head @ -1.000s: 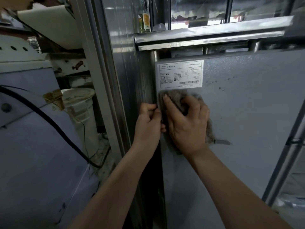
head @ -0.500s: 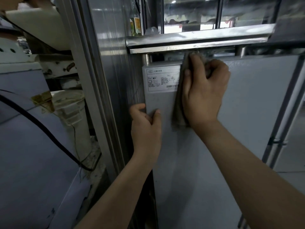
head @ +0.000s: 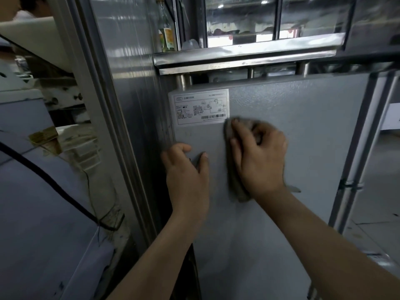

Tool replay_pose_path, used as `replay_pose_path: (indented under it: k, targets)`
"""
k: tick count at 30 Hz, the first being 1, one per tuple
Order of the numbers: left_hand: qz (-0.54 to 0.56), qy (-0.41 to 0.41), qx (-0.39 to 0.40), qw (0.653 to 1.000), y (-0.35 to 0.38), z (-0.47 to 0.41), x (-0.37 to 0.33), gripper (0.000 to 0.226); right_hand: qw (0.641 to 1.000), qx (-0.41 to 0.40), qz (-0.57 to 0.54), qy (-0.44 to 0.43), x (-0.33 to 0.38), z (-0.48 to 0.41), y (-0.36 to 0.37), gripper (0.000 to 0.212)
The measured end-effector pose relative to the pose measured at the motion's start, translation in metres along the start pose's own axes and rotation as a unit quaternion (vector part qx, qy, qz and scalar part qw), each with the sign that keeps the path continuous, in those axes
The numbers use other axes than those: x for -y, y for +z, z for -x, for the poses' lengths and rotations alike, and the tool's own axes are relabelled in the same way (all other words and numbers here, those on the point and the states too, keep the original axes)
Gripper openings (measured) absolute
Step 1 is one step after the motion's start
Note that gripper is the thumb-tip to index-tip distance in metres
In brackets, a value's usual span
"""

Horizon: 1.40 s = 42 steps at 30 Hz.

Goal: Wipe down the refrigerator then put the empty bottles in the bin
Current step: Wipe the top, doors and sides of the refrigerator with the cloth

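Note:
The grey side panel of the refrigerator (head: 303,148) fills the middle of the head view, with a white rating label (head: 198,106) at its upper left. My right hand (head: 259,156) presses a grey cloth (head: 234,187) against the panel just below and right of the label, fingers curled over the cloth. My left hand (head: 186,169) grips the panel's left edge, thumb on the front face. A glass bottle with a yellow-green label (head: 167,37) stands on the steel ledge (head: 244,56) above.
A tall steel upright (head: 121,105) runs down just left of the panel. Further left are a pale blue appliance (head: 43,213) with a black cable (head: 54,187) and a dirty white bucket (head: 82,146). A metal frame post (head: 355,159) borders the panel on the right.
My right hand slid the cloth from the panel's left edge up to its top, then back down beside the label. My left hand stayed on the panel's left edge.

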<state>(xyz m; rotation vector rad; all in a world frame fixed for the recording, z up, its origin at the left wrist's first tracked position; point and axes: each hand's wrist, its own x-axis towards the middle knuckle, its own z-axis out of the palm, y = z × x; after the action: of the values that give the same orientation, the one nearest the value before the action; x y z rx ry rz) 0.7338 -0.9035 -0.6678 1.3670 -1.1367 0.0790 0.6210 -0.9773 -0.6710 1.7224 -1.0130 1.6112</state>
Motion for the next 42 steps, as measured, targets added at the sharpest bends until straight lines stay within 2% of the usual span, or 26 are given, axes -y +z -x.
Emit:
replay_pose_path:
  k: [4,9,15,20,25,31,38,42]
  targets:
    - [-0.029,-0.017,-0.013,0.999,0.009,0.004,-0.006,0.029,0.996,-0.044,0.000,0.077,-0.001,-0.056,-0.009,0.033]
    - [-0.057,-0.026,-0.032,0.998,0.023,0.010,-0.008,0.031,0.997,-0.054,-0.013,0.056,-0.008,-0.040,-0.005,0.034]
    - [-0.133,0.112,-0.037,0.984,0.040,0.013,-0.014,0.029,0.999,0.003,0.006,0.052,-0.035,0.034,-0.010,0.032]
    - [-0.186,0.155,-0.047,0.969,0.056,0.007,-0.030,0.030,0.998,0.043,-0.005,0.050,-0.049,0.019,-0.022,0.032]
    - [-0.224,0.168,-0.067,0.958,0.070,0.008,-0.033,0.033,0.988,-0.051,-0.023,0.147,-0.058,-0.060,-0.038,0.031]
    - [-0.221,0.183,-0.102,0.952,0.077,0.012,-0.030,0.031,0.990,-0.068,-0.017,0.119,-0.065,-0.033,-0.027,0.034]
    - [-0.255,0.213,-0.065,0.941,0.081,0.019,-0.033,0.033,1.000,0.001,0.014,0.021,-0.084,0.035,-0.029,0.032]
    - [-0.259,0.212,-0.054,0.941,0.083,0.020,-0.036,0.033,0.999,0.040,0.009,0.019,-0.090,0.021,-0.038,0.033]
